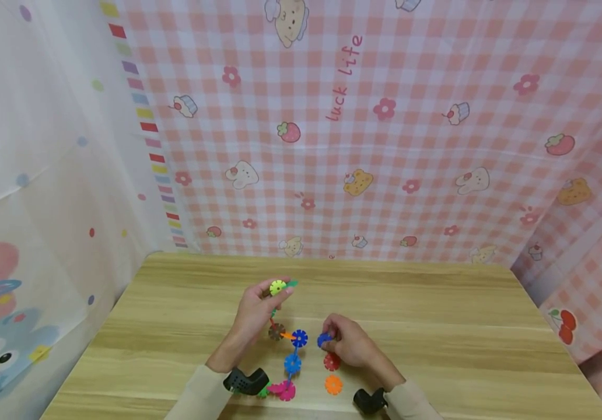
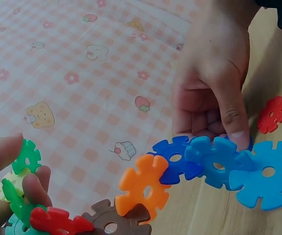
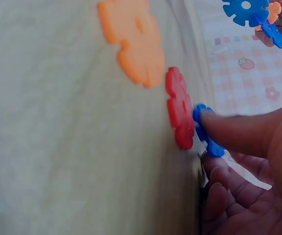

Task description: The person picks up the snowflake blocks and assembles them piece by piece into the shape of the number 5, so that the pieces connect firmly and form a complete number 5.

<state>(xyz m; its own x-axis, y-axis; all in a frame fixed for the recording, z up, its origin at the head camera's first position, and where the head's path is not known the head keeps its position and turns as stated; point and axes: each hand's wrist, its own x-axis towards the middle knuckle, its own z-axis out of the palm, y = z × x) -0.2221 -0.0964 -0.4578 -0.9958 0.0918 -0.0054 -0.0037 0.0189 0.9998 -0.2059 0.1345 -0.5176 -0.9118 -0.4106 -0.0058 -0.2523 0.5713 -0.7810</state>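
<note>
My left hand [image 1: 251, 309] holds one end of a chain of notched plastic discs, with a yellow disc [image 1: 277, 287] and a green disc [image 2: 27, 156] at the fingers. From there the chain runs through a red disc [image 2: 61, 221], a brown disc [image 1: 277, 332], an orange disc [image 2: 144, 188], a dark blue disc [image 1: 299, 338] and lighter blue discs [image 1: 293, 364] to a pink disc [image 1: 287, 391]. To the right, my right hand [image 1: 353, 343] pinches a separate blue disc [image 3: 214, 148] between thumb and fingers, close over the table.
A loose red disc [image 1: 332, 361] lies on the wooden table [image 1: 437, 326] beside my right hand, with a loose orange disc [image 1: 333, 385] nearer me. Green discs [image 1: 264, 392] at the chain's near end are partly hidden by my left wrist camera. A checked cloth [image 1: 322, 157] hangs behind.
</note>
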